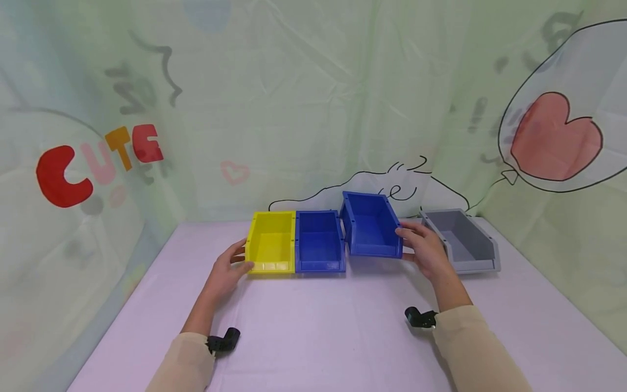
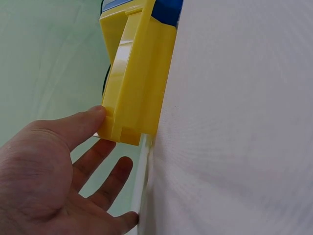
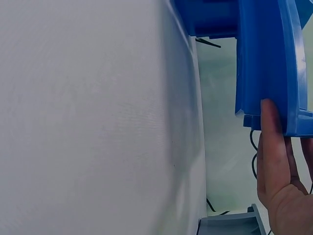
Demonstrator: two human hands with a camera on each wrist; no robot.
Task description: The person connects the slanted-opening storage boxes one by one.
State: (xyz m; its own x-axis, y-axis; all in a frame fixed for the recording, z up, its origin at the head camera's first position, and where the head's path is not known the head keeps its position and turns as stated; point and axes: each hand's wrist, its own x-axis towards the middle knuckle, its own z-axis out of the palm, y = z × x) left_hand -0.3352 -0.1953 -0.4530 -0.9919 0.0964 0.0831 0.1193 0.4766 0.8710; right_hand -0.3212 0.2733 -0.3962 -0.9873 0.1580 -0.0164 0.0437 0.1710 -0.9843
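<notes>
My right hand (image 1: 426, 250) holds a blue storage bin (image 1: 374, 250) by its right side. This bin is raised off the table and tilted, as the right wrist view shows, with fingers (image 3: 274, 152) against its front and underside. To its left, a second blue bin (image 1: 320, 266) stands on the table against a yellow storage bin (image 1: 270, 267). My left hand (image 1: 227, 272) is at the yellow bin's left front corner. Its thumb touches the front edge, while the other fingers stay extended beside the left wall. All three bins look empty inside.
A grey storage bin (image 1: 475, 266) stands on the table to the right, behind my right hand. The table (image 1: 323, 326) has a pale cloth. A printed curtain (image 1: 294, 109) hangs along the back and sides.
</notes>
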